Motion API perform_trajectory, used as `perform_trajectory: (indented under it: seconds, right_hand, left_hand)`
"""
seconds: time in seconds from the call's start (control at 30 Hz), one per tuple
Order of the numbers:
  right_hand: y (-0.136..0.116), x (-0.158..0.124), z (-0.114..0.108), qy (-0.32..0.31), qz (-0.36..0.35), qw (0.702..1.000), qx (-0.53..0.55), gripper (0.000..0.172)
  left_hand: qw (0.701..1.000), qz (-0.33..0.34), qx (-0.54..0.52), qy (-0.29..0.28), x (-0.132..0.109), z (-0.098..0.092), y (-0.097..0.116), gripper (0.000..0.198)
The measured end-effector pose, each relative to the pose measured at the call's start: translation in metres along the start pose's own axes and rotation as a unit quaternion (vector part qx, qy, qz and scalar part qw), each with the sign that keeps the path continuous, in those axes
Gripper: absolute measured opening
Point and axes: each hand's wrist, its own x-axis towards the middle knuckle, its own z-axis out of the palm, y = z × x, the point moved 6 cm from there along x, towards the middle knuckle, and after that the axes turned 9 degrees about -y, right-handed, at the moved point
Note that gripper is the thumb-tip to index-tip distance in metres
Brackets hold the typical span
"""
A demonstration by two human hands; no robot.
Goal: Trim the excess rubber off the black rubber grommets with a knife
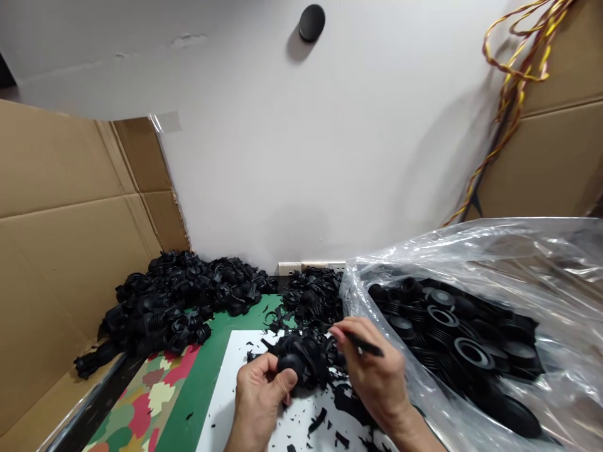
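Fingers [281, 381] of the left hand [257, 395] are closed around a black ribbed rubber boot [296, 363], thumb pressed on its rounded end. The boot is held low at centre frame, just above the flat white sheet [226, 402].

Fingers [351, 331] of the right hand [374, 373] are pinched shut on a thin black tool [365, 344]. Its free end points right, toward the bag. The working tip is hidden behind the fingers, so I cannot tell whether it touches the boot. The two hands are close together, the boot between them.

Black rubber scraps [325, 417] lie scattered on the white sheet under and around both hands. The sheet lies on a green mat [207, 367], with a camouflage-patterned sheet [141, 402] to its left, near the bench [106, 392] edge.

Just beside the right hand is a clear plastic bag [541, 263], open and full of black rubber boots [466, 339]. Behind the hands is a small heap of black parts [313, 295]. Well to the left, a larger pile of black ribbed parts [174, 301] rests against the brown cardboard wall [61, 213].

A white wall [306, 157] stands behind, with a black round knob [311, 22] high up. Twisted yellow-and-red wires [513, 75] hang at upper right.
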Motion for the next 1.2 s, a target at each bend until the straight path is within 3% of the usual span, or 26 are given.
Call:
perform_trajectory:
  seconds: [0.1,0.17,0.33,0.47,0.73,1.03,1.2]
  right_hand:
    - [0.032,-0.002,-0.002,-0.001,0.156,0.984,0.087,0.022]
    - [0.037,-0.007,0.006,-0.035,0.195,0.970,0.141,0.026]
    - [0.008,-0.009,0.007,-0.025,0.095,0.983,0.157,0.023]
    - [-0.013,-0.011,0.010,-0.045,0.019,0.980,0.194,0.010]
    - [-0.013,-0.023,0.024,-0.064,0.030,0.973,0.221,0.007]
    - [-0.013,-0.022,0.022,-0.055,0.021,0.982,0.178,0.006]
    - [-0.023,-0.022,0.025,-0.036,-0.035,0.987,0.156,0.003]
  left_hand:
    - [0.999,-0.015,-0.036,0.013,0.002,-0.007,-0.002,0.044]
    - [0.997,-0.034,-0.061,0.012,0.003,-0.008,-0.005,0.044]
    - [0.990,-0.067,-0.125,0.009,0.001,-0.004,-0.006,0.045]
    - [0.990,-0.070,-0.125,0.011,0.000,-0.002,-0.006,0.046]
    - [0.995,-0.057,-0.070,0.034,0.000,-0.004,-0.006,0.051]
    - [0.997,-0.045,-0.037,0.051,-0.001,-0.006,-0.005,0.051]
    - [0.996,-0.055,-0.038,0.066,-0.002,-0.006,-0.008,0.051]
